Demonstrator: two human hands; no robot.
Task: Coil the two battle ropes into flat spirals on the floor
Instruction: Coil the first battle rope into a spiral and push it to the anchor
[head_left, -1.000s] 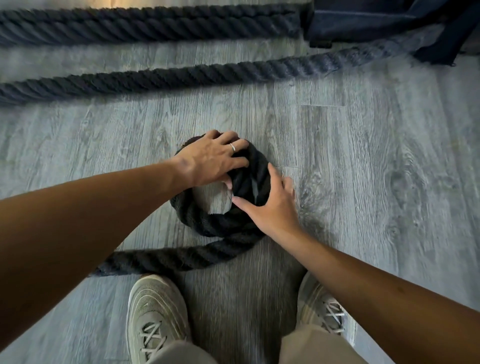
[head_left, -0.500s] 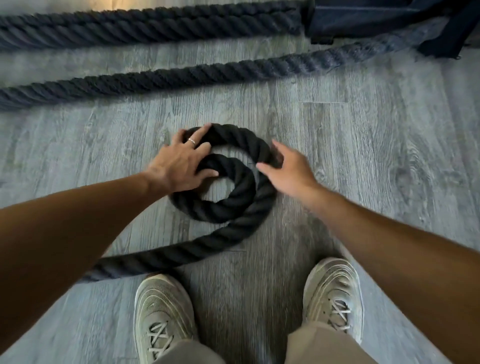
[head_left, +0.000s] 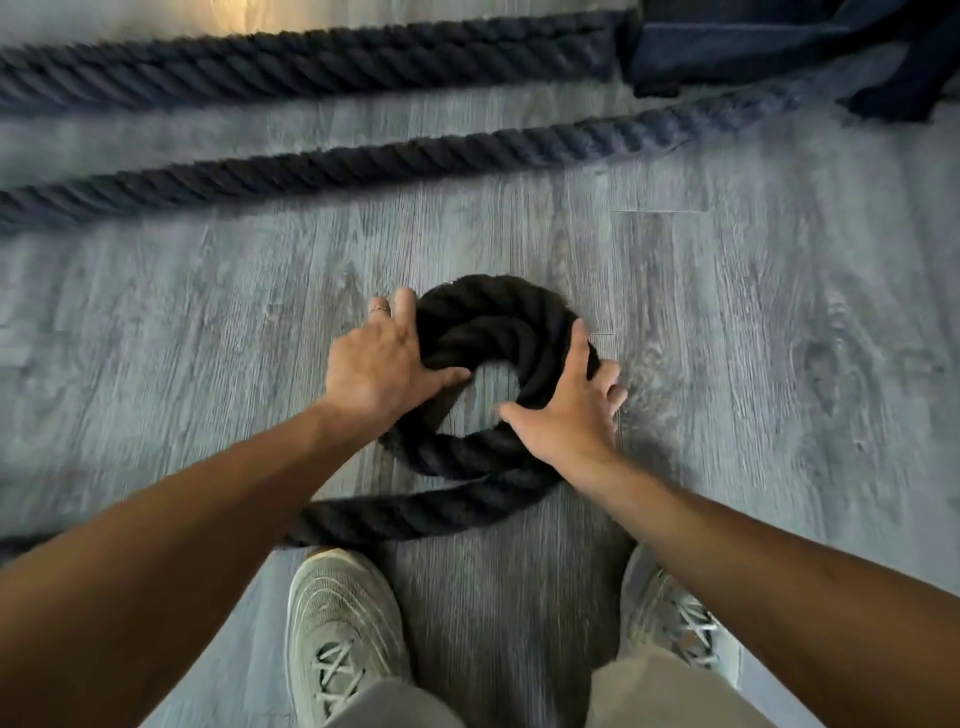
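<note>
A thick black battle rope lies on the grey wood floor with its end wound into a small tight coil (head_left: 498, 332) of about two turns around an open centre. My left hand (head_left: 387, 364) grips the coil's left side, thumb reaching into the centre hole. My right hand (head_left: 566, 410) presses on the coil's right and lower side with fingers spread over the rope. The rope's tail (head_left: 415, 512) runs from under the coil away to the left, behind my left forearm. Farther back, more rope (head_left: 363, 166) lies stretched across the floor.
Another doubled length of rope (head_left: 311, 62) lies along the top edge. A dark object (head_left: 753, 47) stands at the top right, where the ropes lead. My two pale sneakers (head_left: 343, 639) are planted just below the coil. Bare floor spreads out to the right.
The coil has been drawn tighter and the view has shifted. My right hand moved from the coil's upper right edge down onto its lower right side. My left hand stays on the left side.
</note>
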